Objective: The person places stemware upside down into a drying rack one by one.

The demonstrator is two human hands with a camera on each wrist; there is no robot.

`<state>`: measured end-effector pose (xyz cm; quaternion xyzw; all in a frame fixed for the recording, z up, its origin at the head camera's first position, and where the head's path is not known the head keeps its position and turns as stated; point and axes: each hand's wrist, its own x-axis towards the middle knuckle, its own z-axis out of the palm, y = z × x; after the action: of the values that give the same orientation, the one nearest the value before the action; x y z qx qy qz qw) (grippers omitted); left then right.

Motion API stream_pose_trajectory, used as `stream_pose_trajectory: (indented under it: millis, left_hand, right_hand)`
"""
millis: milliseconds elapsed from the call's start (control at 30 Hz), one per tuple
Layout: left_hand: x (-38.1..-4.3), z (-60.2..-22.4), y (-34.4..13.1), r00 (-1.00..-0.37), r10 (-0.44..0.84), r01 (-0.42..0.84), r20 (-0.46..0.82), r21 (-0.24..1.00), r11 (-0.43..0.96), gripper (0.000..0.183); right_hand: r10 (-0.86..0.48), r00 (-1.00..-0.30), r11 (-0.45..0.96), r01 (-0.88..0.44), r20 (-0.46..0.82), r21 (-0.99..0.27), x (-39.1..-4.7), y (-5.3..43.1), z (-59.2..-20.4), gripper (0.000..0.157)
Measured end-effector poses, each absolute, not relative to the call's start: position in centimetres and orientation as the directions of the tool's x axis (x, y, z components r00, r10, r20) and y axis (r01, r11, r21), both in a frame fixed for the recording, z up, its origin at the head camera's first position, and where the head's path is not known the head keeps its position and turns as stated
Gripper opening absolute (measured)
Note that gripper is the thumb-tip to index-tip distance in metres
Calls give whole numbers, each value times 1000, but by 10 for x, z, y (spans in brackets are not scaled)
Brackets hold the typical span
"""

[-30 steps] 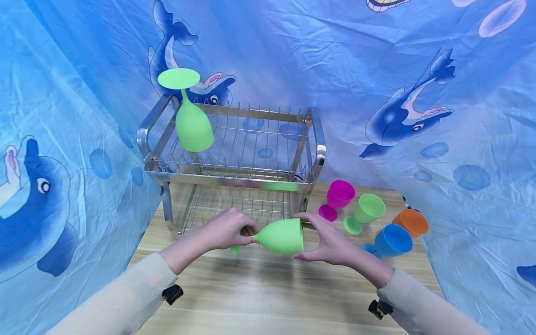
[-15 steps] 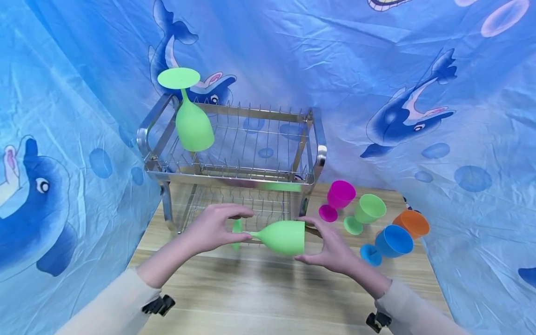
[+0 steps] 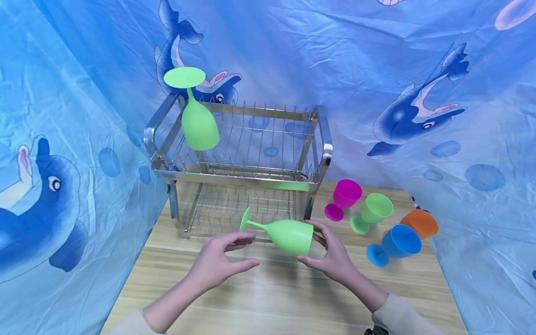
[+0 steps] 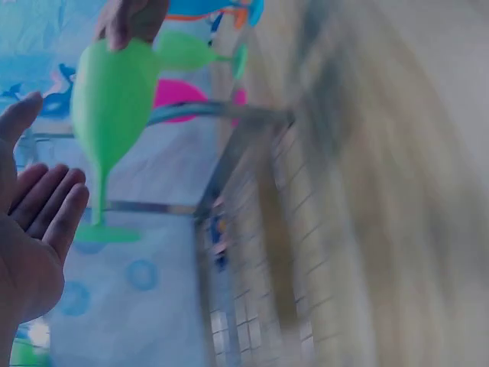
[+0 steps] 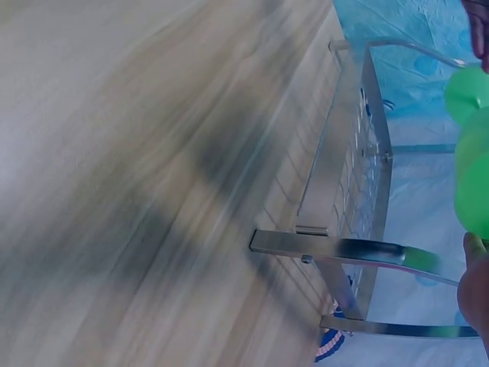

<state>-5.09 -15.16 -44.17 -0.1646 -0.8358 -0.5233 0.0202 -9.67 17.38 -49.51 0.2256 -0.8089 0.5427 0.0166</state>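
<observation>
A green plastic wine glass (image 3: 291, 236) lies sideways in the air before the dish rack, its bowl toward the right and its foot toward the left. My right hand (image 3: 337, 260) grips it at the rim, thumb below and fingers above. Near the stem, my left hand (image 3: 215, 260) is spread with nothing in it; in the left wrist view the left palm (image 4: 30, 260) shows, apart from the glass (image 4: 114, 107). Only part of the right hand (image 5: 477, 294) appears at the edge of the right wrist view.
On the upper tier of the metal rack (image 3: 238, 179), another green wine glass (image 3: 200, 125) stands upside down at the left. Right of the rack are magenta (image 3: 347, 193), small green (image 3: 377, 208), orange (image 3: 420, 224) and blue (image 3: 401, 241) goblets on the wooden table (image 3: 268, 302).
My left hand has let go of the stem and drawn back toward me. The right hand keeps hold of the glass, whose foot now points slightly up and away.
</observation>
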Motion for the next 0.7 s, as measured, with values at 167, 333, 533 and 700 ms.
stream_pose_trajectory:
  millis: [167, 333, 533, 700]
  left_hand:
    - [-43, -466, -135, -988, 147, 77, 53, 984, 161, 55]
    - [-41, -478, -116, -996, 50, -79, -80, 997, 24, 55]
    - [-46, -477, -101, -986, 13, -164, -163, 985, -56, 67]
    - [-54, -473, -89, -980, -29, -191, -196, 975, -111, 72]
  right_hand:
    - [-317, -911, 315, -365, 265, -876, -93, 173, -496, 92]
    - [-307, -909, 329, -379, 282, -865, -91, 172, -496, 92]
    - [-301, -906, 318, -390, 298, -864, -91, 169, -496, 94]
    - [-299, -906, 320, -391, 299, -863, -89, 165, -493, 94]
